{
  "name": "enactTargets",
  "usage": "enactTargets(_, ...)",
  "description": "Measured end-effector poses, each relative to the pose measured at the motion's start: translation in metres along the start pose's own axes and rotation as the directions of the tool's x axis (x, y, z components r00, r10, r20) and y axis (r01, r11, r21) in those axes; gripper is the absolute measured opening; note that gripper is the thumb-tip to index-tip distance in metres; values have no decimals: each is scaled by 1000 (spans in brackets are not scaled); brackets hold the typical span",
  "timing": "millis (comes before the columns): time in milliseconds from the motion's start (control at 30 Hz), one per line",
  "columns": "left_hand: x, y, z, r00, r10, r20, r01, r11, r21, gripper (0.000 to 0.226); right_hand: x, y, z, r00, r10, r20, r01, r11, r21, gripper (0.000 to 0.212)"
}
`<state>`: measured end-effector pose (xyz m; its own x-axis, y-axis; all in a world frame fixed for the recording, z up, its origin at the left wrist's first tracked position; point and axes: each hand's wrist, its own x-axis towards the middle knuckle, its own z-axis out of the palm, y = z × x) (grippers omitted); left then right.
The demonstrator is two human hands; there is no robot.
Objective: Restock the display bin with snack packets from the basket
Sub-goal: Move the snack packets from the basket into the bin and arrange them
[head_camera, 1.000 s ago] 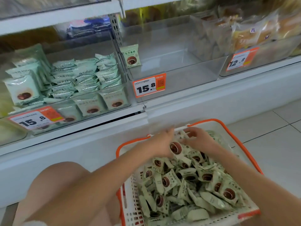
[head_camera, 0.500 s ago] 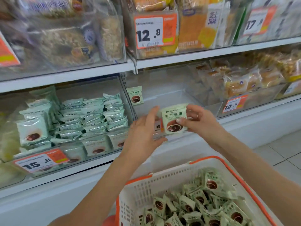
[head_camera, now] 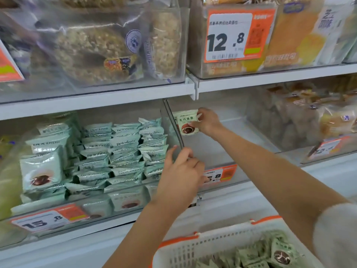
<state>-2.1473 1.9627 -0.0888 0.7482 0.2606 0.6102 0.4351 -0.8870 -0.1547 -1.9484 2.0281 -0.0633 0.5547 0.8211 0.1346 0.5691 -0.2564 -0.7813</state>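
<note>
Having been carried from above the basket (head_camera: 193,248) into the clear display bin (head_camera: 231,151), a snack packet (head_camera: 186,122) is pinched upright against the far left wall by the right hand (head_camera: 207,122); the left hand (head_camera: 180,171), fingers loosely apart, holds nothing; restocking has barely begun.

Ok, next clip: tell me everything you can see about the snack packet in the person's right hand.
The snack packet is a small, squarish pouch of pale green, slightly glossy film, with dark printed characters across its middle and a round brown chocolate-like picture low on its face. It is held upright, face toward the camera, inside the nearly bare clear display bin, up against the bin's left wall. The right hand pinches its right edge, fingertips over the front. A second, similar packet seems to sit just behind it. The left hand does not touch it.
</note>
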Motion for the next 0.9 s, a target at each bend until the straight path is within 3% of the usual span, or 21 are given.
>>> enactTargets(333, -3, 0, 3, 1000, -3, 15, 3, 1000, 27, 26, 20, 9, 33, 997, -74, -24, 73, 996, -41, 49)
enactTargets(567, -2, 1, 0, 999, -2, 42, 1, 1000, 28, 27, 17, 14, 29, 999, 22, 28, -23, 999, 39, 51)
enactTargets(767, -2, 1, -1, 998, 0, 69, 0, 1000, -2, 29, 7, 12, 15, 999, 37, 20, -37, 999, 9, 51)
enactTargets(833, -1, 2, -4, 995, -11, 98, 11, 1000, -3, 28, 0, 5, 9, 999, 52, -8, -51, 998, 47, 47)
enactTargets(900, -3, 3, -6, 993, -14, 113, 14, 1000, 0, 30, -14, -3, -1, 990, 74, -118, -50, 980, 195, 35)
